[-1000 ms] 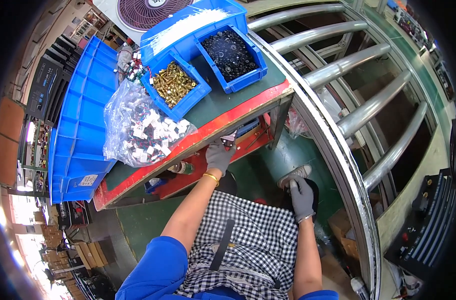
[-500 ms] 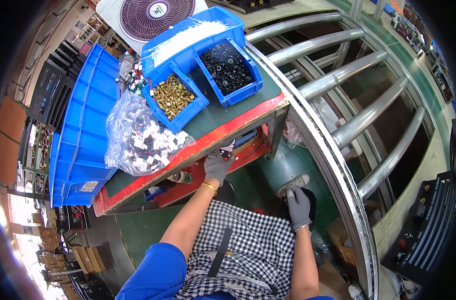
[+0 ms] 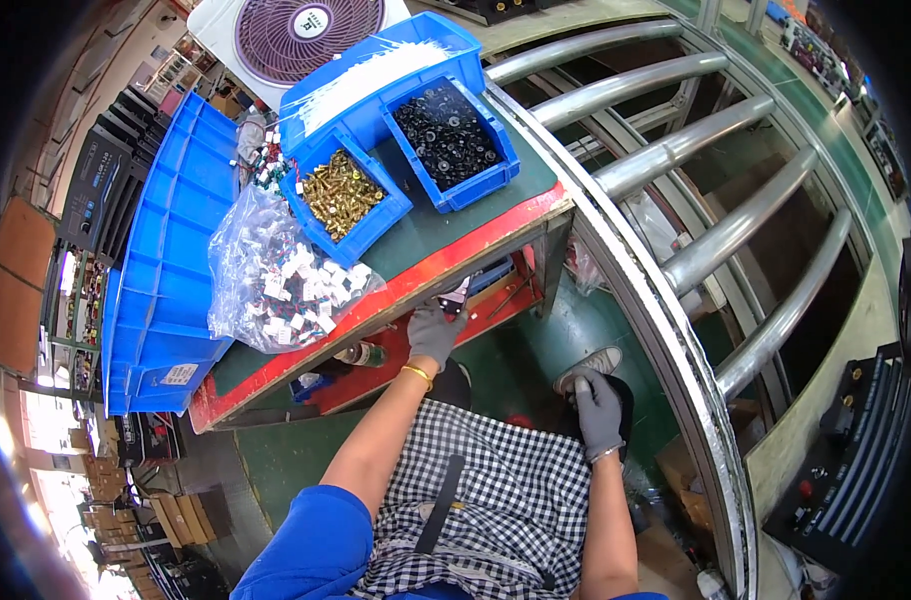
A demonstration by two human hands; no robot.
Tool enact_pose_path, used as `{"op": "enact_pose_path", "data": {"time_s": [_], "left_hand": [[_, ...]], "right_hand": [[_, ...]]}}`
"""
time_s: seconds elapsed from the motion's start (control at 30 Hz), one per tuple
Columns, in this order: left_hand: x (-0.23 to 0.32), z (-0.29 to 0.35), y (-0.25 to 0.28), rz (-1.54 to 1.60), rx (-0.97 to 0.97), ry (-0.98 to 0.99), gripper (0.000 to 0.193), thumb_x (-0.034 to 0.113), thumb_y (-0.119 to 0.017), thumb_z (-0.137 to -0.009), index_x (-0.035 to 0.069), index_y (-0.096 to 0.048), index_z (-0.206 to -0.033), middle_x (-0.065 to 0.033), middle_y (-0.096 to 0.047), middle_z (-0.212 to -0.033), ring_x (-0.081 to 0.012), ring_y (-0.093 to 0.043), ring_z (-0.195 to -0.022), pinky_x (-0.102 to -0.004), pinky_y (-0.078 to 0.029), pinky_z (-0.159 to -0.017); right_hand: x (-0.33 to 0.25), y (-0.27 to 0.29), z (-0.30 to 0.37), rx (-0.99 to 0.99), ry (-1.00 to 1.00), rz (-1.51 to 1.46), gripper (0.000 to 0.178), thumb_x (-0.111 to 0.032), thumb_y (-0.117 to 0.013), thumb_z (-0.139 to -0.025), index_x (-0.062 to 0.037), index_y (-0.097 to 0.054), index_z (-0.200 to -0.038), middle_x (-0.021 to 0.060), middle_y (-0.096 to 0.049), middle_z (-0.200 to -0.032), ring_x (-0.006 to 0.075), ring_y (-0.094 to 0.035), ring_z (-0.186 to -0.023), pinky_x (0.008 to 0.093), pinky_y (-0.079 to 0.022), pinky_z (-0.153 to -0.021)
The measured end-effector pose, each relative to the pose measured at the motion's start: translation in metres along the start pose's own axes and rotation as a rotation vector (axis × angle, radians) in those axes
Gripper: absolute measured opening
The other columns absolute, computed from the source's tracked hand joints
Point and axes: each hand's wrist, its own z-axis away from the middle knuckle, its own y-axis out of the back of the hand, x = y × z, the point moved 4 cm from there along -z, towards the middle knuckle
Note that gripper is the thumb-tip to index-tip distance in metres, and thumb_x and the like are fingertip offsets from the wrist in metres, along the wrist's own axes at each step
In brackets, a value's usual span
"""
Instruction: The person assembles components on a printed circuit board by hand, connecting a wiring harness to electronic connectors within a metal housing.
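Observation:
My left hand (image 3: pixel 436 335), in a grey glove, reaches to the red lower shelf (image 3: pixel 401 350) under the workbench. Its fingers are closed round a small dark object with a shiny pale face (image 3: pixel 457 296), perhaps a phone; the bench edge and the fingers partly cover it. My right hand (image 3: pixel 600 415), gloved in grey as well, lies on my dark-trousered knee with its fingers laid forward and nothing seen in them. A checked black-and-white apron (image 3: pixel 496 470) covers my lap.
On the red-edged bench (image 3: pixel 476 240) stand blue bins of brass fittings (image 3: pixel 341 195), black parts (image 3: pixel 448 135) and white strips (image 3: pixel 376 78). Beside them sit a bag of white connectors (image 3: pixel 291 285), a blue crate (image 3: pixel 166 290) and a fan (image 3: pixel 311 30). A metal roller conveyor (image 3: pixel 711 170) curves along the right.
Both hands keep their places, the left still holding the small dark object. The view has shifted very slightly, moving the bins a little leftward in the picture.

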Motion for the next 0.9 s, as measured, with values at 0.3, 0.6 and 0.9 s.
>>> {"op": "enact_pose_path", "data": {"time_s": [0.3, 0.6, 0.9], "left_hand": [[-0.003, 0.000, -0.007, 0.025, 0.038, -0.043, 0.102, 0.065, -0.063, -0.082, -0.008, -0.030, -0.145, -0.0351, -0.039, -0.145, -0.0376, -0.057, -0.123, -0.0414, -0.055, -0.092], [-0.001, 0.001, -0.005, 0.026, 0.066, -0.061, 0.097, 0.065, -0.064, -0.082, -0.008, -0.037, -0.140, -0.0329, -0.050, -0.136, -0.0342, -0.070, -0.096, -0.0376, -0.058, -0.080], [-0.001, 0.001, -0.003, 0.038, 0.093, -0.107, 0.095, 0.068, -0.062, -0.081, -0.008, -0.043, -0.135, -0.0327, -0.056, -0.127, -0.0344, -0.070, -0.092, -0.0384, -0.059, -0.077]], "right_hand": [[-0.005, 0.001, 0.002, 0.019, 0.028, 0.000, 0.025, -0.013, -0.057, -0.098, -0.0014, -0.067, -0.117, 0.0051, -0.067, -0.089, 0.0106, -0.061, -0.076, 0.0256, -0.050, -0.071], [-0.008, 0.000, 0.003, 0.006, 0.023, 0.019, 0.024, -0.012, -0.056, -0.098, -0.0016, -0.067, -0.117, 0.0046, -0.067, -0.088, 0.0102, -0.061, -0.077, 0.0250, -0.050, -0.071], [-0.012, -0.012, -0.002, -0.039, 0.023, -0.021, 0.024, -0.010, -0.057, -0.098, -0.0013, -0.066, -0.117, 0.0042, -0.066, -0.089, 0.0088, -0.059, -0.075, 0.0237, -0.049, -0.069]]}}
